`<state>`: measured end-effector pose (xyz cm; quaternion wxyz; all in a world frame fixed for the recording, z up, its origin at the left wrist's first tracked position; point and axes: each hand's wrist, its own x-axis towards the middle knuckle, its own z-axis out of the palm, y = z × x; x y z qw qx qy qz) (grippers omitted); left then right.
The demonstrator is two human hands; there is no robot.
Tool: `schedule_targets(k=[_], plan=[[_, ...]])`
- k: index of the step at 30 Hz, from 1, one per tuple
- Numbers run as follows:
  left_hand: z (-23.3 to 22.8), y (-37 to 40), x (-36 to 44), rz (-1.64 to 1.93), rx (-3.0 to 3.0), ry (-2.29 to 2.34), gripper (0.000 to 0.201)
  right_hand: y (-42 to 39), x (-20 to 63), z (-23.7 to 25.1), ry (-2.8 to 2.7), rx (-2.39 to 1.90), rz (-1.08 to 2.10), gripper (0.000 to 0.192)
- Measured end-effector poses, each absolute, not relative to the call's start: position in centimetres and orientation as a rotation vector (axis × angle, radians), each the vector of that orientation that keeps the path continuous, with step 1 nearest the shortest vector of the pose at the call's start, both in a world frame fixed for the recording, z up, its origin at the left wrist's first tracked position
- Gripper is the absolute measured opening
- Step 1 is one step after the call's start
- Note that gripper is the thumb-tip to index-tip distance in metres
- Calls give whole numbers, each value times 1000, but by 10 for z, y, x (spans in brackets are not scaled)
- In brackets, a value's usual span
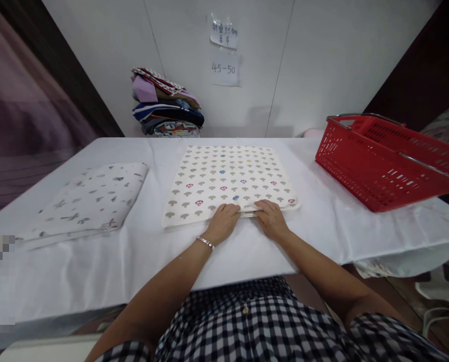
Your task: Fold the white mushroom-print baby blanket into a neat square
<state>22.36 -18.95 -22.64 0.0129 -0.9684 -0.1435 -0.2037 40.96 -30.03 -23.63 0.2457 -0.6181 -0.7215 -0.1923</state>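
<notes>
Our left hand (223, 221) and right hand (271, 217) pinch the mushroom-print cloth (228, 181) at its 6 o'clock edge, fingers curled; layers may slip askew.

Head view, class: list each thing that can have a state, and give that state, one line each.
mushroom-print cloth, folded flat, near edge under both hands
left hand, fingers on cloth edge
right hand, fingers on cloth edge
star-print cloth, folded, lying apart
red basket, tilted, contents hidden
stack of fabrics, piled against wall

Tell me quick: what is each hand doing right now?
Left hand: fingers curled on the near edge of the mushroom-print cloth, apparently gripping it.
Right hand: the same, gripping that edge.
</notes>
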Motion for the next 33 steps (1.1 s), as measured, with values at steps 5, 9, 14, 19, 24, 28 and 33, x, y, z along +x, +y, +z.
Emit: schedule_targets(k=[5,9,14,19,24,28,33], plan=[[-226,-188,224,-566,-3062,-452,25,-300,410,-237,-1997,-1758,-458,18],[-228,-186,224,-590,-3068,-428,25,-298,413,-239,-2046,-1737,-421,18],[-229,-186,225,-579,-3048,-438,27,-298,415,-241,-2075,-1730,-440,18],[-225,-187,225,-551,-3038,-445,24,-298,414,-238,-2096,-1745,-426,18],[-223,-188,225,-545,-3019,-478,22,-299,414,-235,-2116,-1778,-415,18],[-223,-188,225,-563,-3022,-507,18,-299,414,-236,-2117,-1787,-405,18],[-225,-188,228,-537,-3005,-576,18,-299,415,-237,-2123,-1791,-404,27]])
